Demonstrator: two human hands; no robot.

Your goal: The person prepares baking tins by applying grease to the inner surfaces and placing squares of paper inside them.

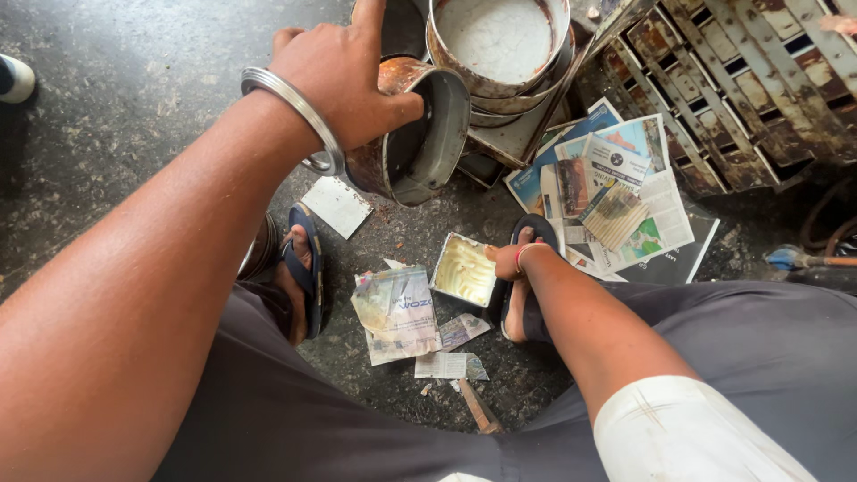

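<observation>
Dark speckled stone floor [134, 98]: work surface; person squats on it in blue flip-flops.

Rusty slatted metal rack [750, 80]: upper right, lying flat, unattended.

Stack of round rusty metal tins [496, 54]: top centre, uppermost showing a whitish coated inside; judged already dealt with, though this cannot be confirmed.

Spread of printed paper sheets [625, 192]: right of centre, partly under the rack; a small bundle of thin sticks lies on it.

Round rusted metal tin with dark interior [420, 134]: tilted on its side, mouth facing right, just beside the stack. Left hand [339, 76], steel bangle at wrist, grips its rim, thumb over the edge. Inside looks bare and dark, so its coating appears yet to come.

Torn paper scraps [400, 312]: between the feet.

Small rectangular tray of pale yellow grease [464, 270]: on the floor by the right foot. Right hand [507, 261] reaches down to its edge, fingers bent; whether it pinches anything cannot be told.
</observation>
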